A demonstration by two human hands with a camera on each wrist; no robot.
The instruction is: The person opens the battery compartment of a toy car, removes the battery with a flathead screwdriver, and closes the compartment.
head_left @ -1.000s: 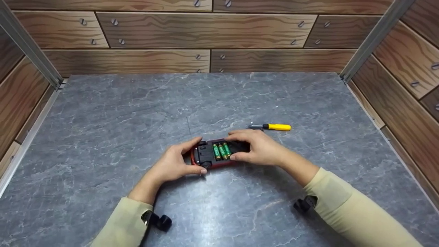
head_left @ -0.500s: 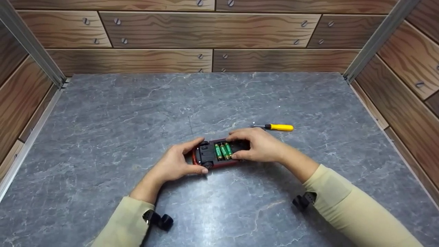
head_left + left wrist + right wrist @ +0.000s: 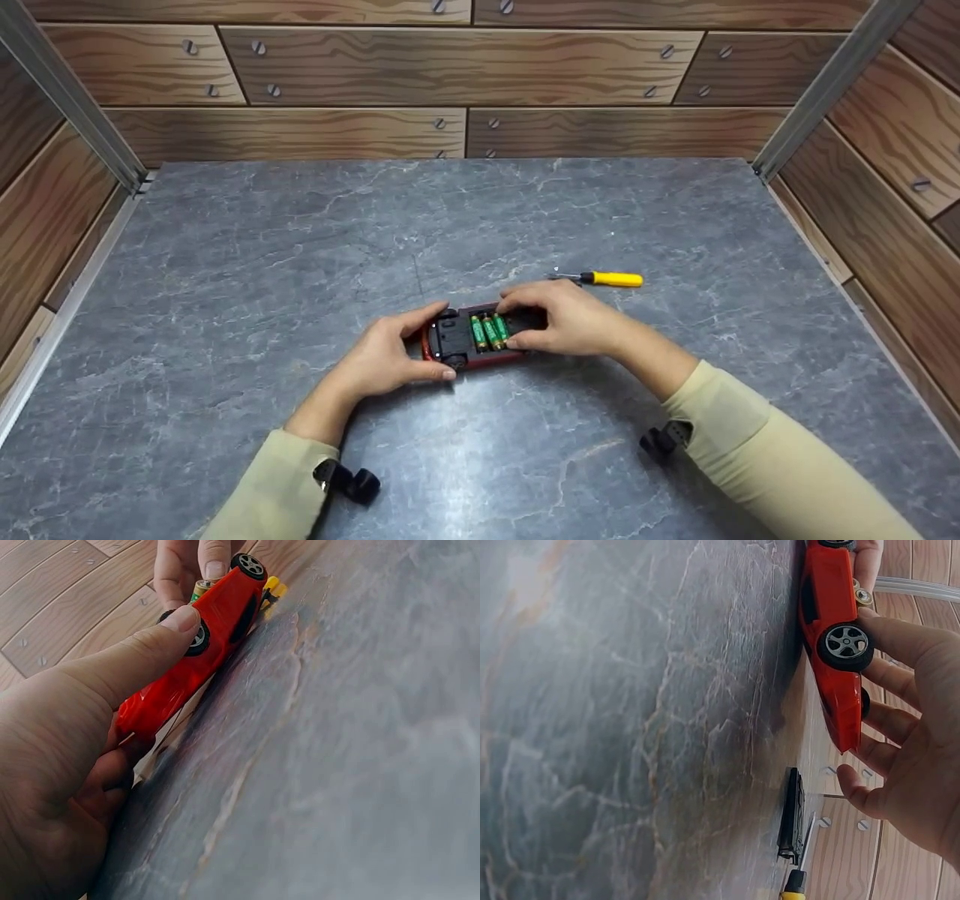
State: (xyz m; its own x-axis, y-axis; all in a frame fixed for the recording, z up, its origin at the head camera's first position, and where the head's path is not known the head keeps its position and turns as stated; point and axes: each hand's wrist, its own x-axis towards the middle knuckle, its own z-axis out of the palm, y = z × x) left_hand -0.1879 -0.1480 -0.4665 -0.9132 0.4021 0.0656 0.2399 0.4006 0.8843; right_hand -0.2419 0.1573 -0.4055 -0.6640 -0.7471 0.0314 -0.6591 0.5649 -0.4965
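Note:
A red toy car [image 3: 491, 362] lies upside down on the table, its black underside facing up. Several green batteries [image 3: 479, 332] sit side by side in the underside's open compartment. My left hand [image 3: 379, 356] grips one end of the car, thumb along the near side by a wheel [image 3: 199, 639] and fingers on the far side. At the compartment, my right hand [image 3: 574, 319] pinches the rightmost battery [image 3: 501, 327] lengthwise between thumb and index finger. In the right wrist view, a battery's end [image 3: 863, 597] shows beside the fingertips; the other fingers extend past the car's tail.
A yellow-handled screwdriver [image 3: 615, 279] lies behind my right hand, beside a black battery cover [image 3: 790, 817]. A tiny shiny piece [image 3: 556, 268] is near the screwdriver's tip. The thin antenna wire [image 3: 417, 274] stretches away from the car. Wood-patterned walls [image 3: 450, 67] bound the table.
The head view has shifted slightly. Both hands keep nearly the same places on the car and battery.

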